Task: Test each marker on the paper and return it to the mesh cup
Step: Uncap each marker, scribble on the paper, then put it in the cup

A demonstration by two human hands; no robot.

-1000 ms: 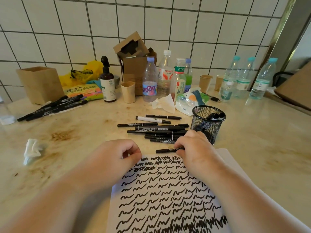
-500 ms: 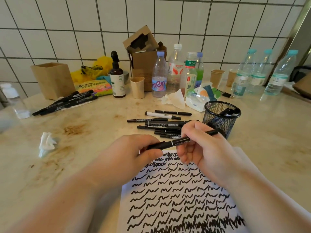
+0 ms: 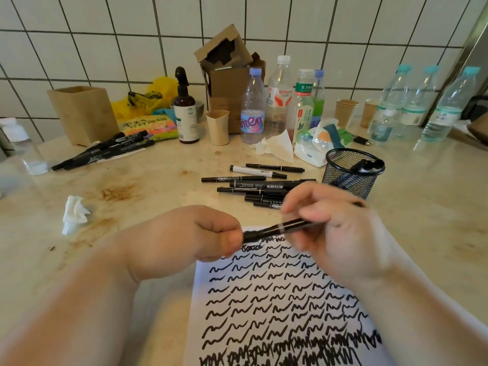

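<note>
Both hands hold one black marker (image 3: pixel 280 229) just above the top edge of the white paper (image 3: pixel 277 299), which is covered with rows of black squiggles. My left hand (image 3: pixel 195 233) pinches the marker's left end, where the cap is. My right hand (image 3: pixel 332 228) grips its barrel; the far end pokes out past my knuckles. A pile of several black markers (image 3: pixel 253 186) lies on the counter behind my hands. The black mesh cup (image 3: pixel 351 173) stands to the right of the pile with a few markers inside.
Another group of thicker black markers (image 3: pixel 105 151) lies at the back left by a wooden box (image 3: pixel 81 114). Several water bottles (image 3: pixel 280 101), paper cups, a brown spray bottle (image 3: pixel 186 112), a cardboard box and tissues crowd the back along the tiled wall. A crumpled tissue (image 3: pixel 74 213) lies left.
My right hand lifted a marker off the counter near the pile, and my left hand came up to grip its left end. The marker now sits level between both hands.
</note>
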